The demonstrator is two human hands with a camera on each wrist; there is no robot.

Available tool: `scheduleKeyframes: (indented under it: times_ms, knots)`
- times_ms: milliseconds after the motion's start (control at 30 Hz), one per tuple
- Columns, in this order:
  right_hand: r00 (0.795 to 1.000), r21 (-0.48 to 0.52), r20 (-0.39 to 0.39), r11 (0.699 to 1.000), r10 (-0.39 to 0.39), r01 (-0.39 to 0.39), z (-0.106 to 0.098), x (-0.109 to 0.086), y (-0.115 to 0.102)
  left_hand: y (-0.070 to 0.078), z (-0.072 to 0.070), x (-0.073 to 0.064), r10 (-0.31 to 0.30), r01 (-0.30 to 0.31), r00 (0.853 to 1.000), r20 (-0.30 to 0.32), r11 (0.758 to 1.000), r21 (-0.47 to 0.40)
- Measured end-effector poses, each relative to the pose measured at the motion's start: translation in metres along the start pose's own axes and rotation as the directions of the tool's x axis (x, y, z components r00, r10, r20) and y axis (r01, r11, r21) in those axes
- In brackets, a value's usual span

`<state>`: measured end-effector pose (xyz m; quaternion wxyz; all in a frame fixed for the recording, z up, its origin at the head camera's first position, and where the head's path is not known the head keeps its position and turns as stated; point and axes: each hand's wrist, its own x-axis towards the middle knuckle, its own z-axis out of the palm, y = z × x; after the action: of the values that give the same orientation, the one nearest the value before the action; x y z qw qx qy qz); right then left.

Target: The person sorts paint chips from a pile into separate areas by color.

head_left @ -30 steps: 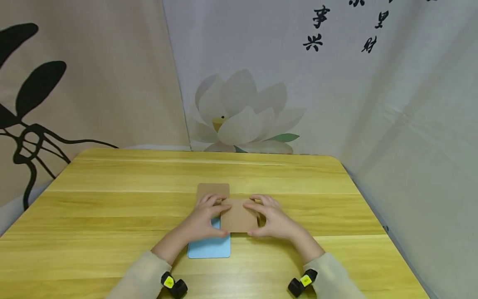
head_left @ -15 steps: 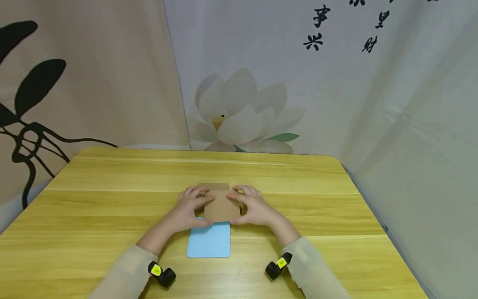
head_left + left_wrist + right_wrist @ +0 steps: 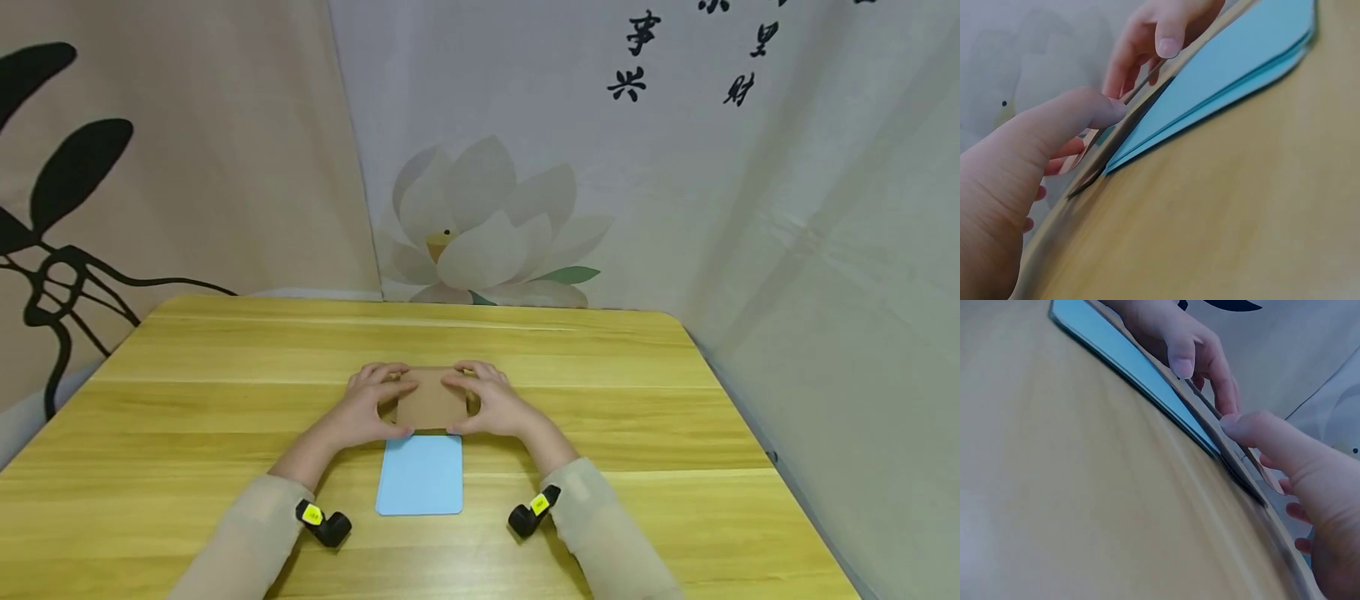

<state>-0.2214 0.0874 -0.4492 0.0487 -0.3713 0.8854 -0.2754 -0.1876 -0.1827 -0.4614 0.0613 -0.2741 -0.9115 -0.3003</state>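
A thin brown card (image 3: pixel 432 398), rectangular with a plain face, is held between both hands. My left hand (image 3: pixel 369 407) pinches its left side, thumb at the near edge and fingers at the far edge. On the right side my right hand (image 3: pixel 491 402) grips it the same way. Both wrist views show this card slightly above a second brown piece (image 3: pixel 1085 181) that lies on the table; in the head view that piece is covered. Just nearer to the person lies a light blue card (image 3: pixel 422 477) with rounded corners. From the side, the blue card (image 3: pixel 1235 62) shows more than one layer.
The wooden table (image 3: pixel 637 417) extends on all sides of the cards. A printed curtain (image 3: pixel 495 225) with a lotus flower hangs behind its far edge. Black wrist cameras (image 3: pixel 325 525) sit on both beige sleeves (image 3: pixel 600 517).
Both hands have carried the brown card leftward and away from the person, off the blue card and over the other brown piece. More of the blue card now shows.
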Motion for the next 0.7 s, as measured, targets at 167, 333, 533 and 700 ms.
scheduleKeyframes:
  times_ms: [167, 333, 533, 700]
  knots:
    - [1.000, -0.006, -0.002, 1.000, 0.001, -0.001, 0.005, 0.009, 0.002, -0.006, -0.003, 0.001, -0.021, 0.021, 1.000, 0.003, 1.000, -0.003]
    - [1.000, -0.032, -0.003, 0.999, 0.016, -0.016, 0.007, 0.015, 0.004, -0.008, -0.004, 0.005, -0.043, 0.043, 0.999, 0.012, 0.999, -0.024]
    - [0.999, -0.028, 0.014, 0.999, 0.036, -0.035, 0.007, 0.018, 0.003, -0.012, -0.003, 0.006, -0.070, 0.071, 0.997, 0.038, 0.997, -0.024]
    - [0.999, -0.043, 0.020, 0.998, 0.045, -0.044, 0.007, 0.018, 0.003, -0.013, -0.003, 0.006, -0.069, 0.069, 0.997, 0.045, 0.997, -0.014]
